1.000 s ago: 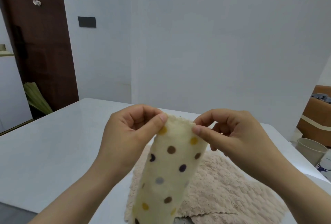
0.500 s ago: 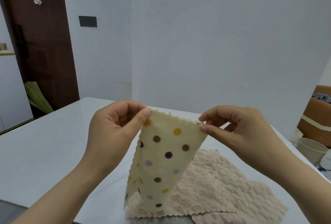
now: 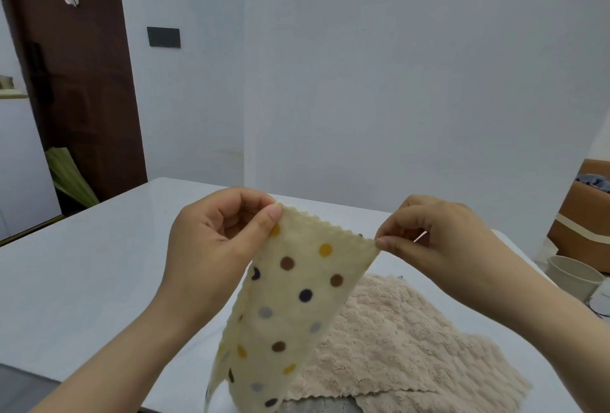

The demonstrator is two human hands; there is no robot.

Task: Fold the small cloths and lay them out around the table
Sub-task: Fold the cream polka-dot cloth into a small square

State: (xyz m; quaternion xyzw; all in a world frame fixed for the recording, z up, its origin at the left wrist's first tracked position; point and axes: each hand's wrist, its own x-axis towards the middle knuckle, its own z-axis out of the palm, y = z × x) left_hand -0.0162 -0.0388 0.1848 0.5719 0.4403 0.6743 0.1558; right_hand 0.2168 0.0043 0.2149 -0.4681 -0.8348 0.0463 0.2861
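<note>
While it hangs above the tabletop point(image 3: 99, 264), a thin cream polka-dot cloth point(image 3: 297, 300) with a zigzag-cut edge is held up by its two top corners. One corner is pinched between the thumb and curled fingers of the left hand point(image 3: 214, 241), the other by the right hand point(image 3: 439, 241). Beneath it, a fluffy beige cloth point(image 3: 396, 340) is spread on the glossy white surface. A dark wooden door point(image 3: 76, 82) is seen behind.

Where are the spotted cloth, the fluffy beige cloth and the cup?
spotted cloth point(image 3: 297, 307), head view, its dotted middle.
fluffy beige cloth point(image 3: 412, 340), head view, its shaggy top surface.
cup point(image 3: 571, 282), head view, its outer wall.
</note>
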